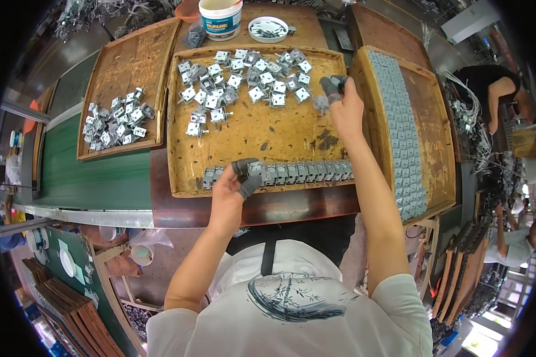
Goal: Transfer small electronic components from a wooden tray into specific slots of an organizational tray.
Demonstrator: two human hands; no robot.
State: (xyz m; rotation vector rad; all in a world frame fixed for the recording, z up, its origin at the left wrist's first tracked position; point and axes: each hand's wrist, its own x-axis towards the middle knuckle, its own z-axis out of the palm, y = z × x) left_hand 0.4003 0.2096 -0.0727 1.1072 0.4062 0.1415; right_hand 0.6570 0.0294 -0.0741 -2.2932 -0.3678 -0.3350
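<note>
My left hand (232, 189), with dark grey covers on its fingertips, pinches a small boxy metal part (255, 169) between thumb and fingers. That part sits in a row of similar grey parts (307, 172) along the near edge of a shallow wooden tray (268, 134). My right hand (343, 104) is over the tray's far right corner, its covered fingertips closed together. A blurred grey piece (321, 104) shows right at those fingertips; whether they grip it cannot be seen. Loose parts (256, 77), silvery and boxy, some with a thin stem, lie scattered across the tray's far half.
On the left a second wooden tray (125, 65) holds a heap of similar parts (119, 119). A right-hand tray (432, 131) carries closely packed rows of grey parts (399, 137). Behind stand a white bucket (220, 21) and a round white dish (268, 30). Another person (494, 89) bends at the right.
</note>
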